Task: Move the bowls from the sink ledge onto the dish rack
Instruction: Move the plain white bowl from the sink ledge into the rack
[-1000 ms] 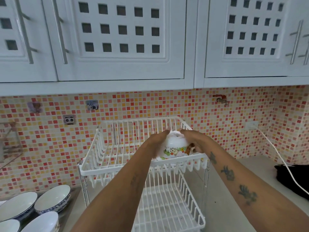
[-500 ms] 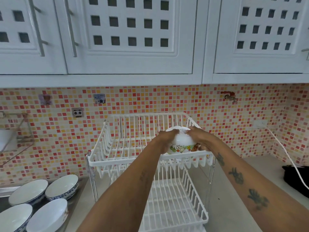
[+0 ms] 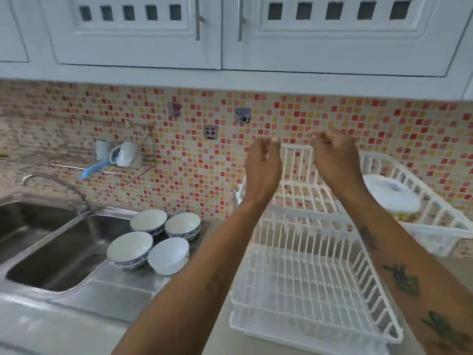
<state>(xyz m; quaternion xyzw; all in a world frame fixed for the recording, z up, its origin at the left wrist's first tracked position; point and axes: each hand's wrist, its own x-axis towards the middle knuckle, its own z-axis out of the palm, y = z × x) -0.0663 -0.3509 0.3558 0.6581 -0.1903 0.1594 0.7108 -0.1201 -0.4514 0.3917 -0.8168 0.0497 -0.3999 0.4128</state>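
Bowls are split between two places. On the white two-tier dish rack (image 3: 314, 278), the largest item on the worktop (image 3: 220, 334), one bowl (image 3: 390, 194) is set upside down in the upper tier, probably so that water drains off it; the lower tier is seen bare. Four bowls (image 3: 156, 240) are left clustered rim-up on the steel sink ledge (image 3: 120, 290), touching one another, within easy reach of the rack. Both hands are raised above the rack, the left hand (image 3: 263, 167) and right hand (image 3: 335, 157) apart, fingers loosely curled, nothing held.
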